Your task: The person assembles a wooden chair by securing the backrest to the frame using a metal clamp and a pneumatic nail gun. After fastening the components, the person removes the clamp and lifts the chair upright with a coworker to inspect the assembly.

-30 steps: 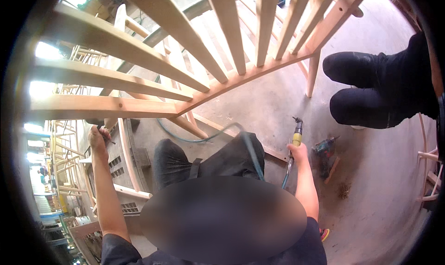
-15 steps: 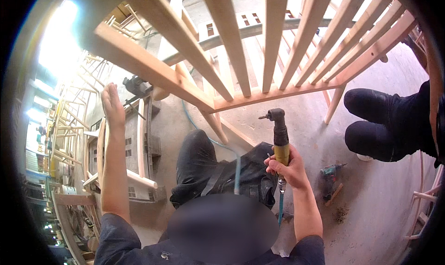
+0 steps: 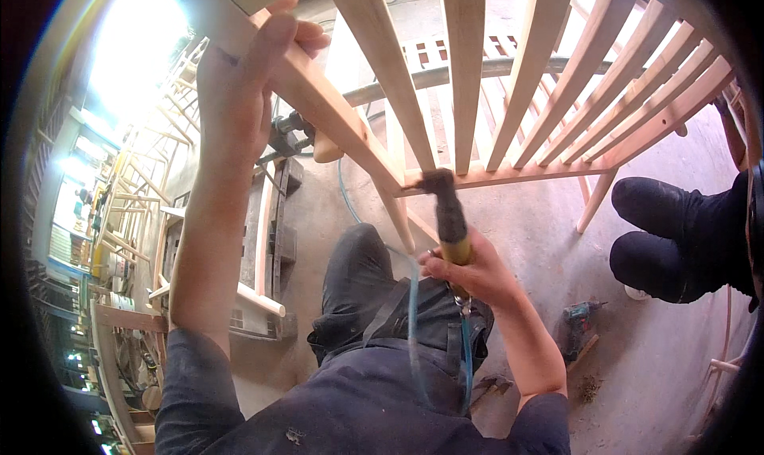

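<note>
A pale wooden frame (image 3: 509, 174) with several slats stands in front of me on legs. My left hand (image 3: 253, 77) is wrapped round its left post (image 3: 350, 129), fingers curled over the far side. In my right hand (image 3: 481, 274) is a yellow and black right-angle air screwdriver (image 3: 452, 220), gripped by its body. Its slightly blurred head is at the lower left corner of the frame, where post and rail meet. Whether the bit touches the wood I cannot tell. A blue air hose (image 3: 413, 320) loops beside the tool over my lap.
A green cordless drill (image 3: 578, 324) lies on the floor to my right. Another person's dark-clad knees (image 3: 649, 232) are at the right. To the left are a dark pallet (image 3: 280, 232) with wooden parts and several chair frames (image 3: 131, 208).
My left hand has moved up and right from the air onto the post and closed round it. My right hand has brought the screwdriver left to the frame's corner.
</note>
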Available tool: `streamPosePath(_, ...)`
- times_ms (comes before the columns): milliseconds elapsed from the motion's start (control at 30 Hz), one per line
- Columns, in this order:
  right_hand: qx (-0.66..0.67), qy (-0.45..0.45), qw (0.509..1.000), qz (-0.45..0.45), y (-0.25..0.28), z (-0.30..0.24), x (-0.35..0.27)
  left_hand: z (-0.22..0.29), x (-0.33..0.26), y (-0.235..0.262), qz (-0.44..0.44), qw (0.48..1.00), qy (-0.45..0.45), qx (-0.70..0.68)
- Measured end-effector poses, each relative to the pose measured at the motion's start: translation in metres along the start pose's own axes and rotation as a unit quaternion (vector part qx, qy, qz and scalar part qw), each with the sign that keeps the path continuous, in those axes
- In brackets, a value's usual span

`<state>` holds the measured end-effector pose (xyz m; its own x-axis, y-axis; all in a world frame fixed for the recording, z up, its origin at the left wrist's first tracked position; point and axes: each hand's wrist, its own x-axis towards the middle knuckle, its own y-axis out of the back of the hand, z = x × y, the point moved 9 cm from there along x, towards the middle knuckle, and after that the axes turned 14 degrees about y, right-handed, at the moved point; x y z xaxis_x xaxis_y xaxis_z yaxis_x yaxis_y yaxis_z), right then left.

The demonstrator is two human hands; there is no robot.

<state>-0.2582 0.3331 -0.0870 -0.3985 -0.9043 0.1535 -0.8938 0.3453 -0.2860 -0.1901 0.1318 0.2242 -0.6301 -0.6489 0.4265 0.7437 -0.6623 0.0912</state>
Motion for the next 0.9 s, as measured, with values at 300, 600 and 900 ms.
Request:
streamPosePath(300,-0.058,0.095,0.985,0.132,-0.035,-0.007,0.048,-0.014,0.015,0.0,0.0,0.997,-0.013,-0.078)
streamPosePath(600,-0.088,0.088,0.977,0.173,-0.05,0.014,0.064,-0.011,0.012,-0.001,0.036,0.999,-0.015,-0.031)
streamPosePath(900,0.017,0.04,0.994,0.1,-0.054,0.011,0.079,-0.014,0.012,0.002,0.07,0.997,-0.01,-0.033)
